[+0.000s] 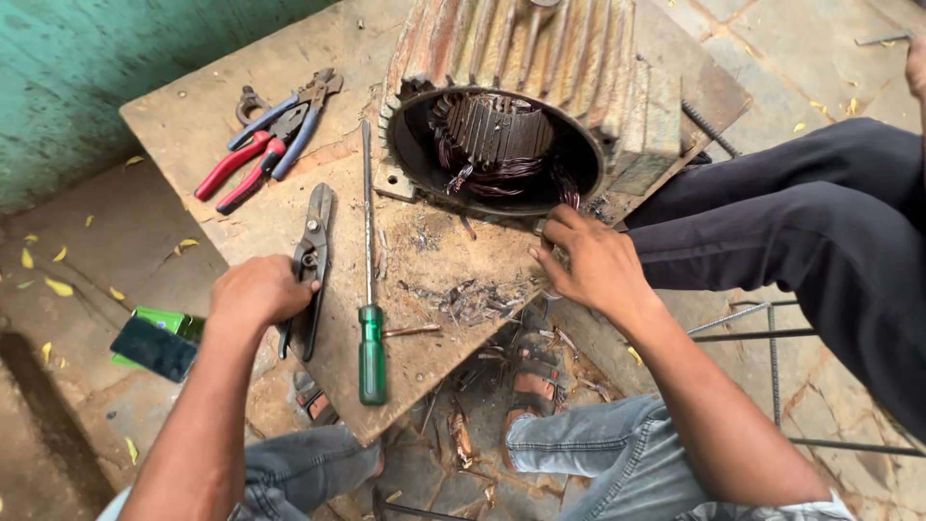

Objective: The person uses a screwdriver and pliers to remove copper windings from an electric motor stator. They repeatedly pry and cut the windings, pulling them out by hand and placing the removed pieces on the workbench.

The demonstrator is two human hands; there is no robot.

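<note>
On the wooden board [289,212], red-handled pliers [253,159] and blue-handled pliers [289,125] lie crossed near its left corner. A green-handled screwdriver [370,318] points away from the near edge. A green box [159,338] sits on the ground.

We see a worn wooden tabletop [241,207]. On it sits a big rusty motor shell [526,92] with dark wires inside. Red pliers [253,159] and blue pliers [287,121] lie near the far corner. Black snips [314,253] and a long green-handled screwdriver [369,289] lie nearer us, with little scraps [473,299] beside them.
</note>
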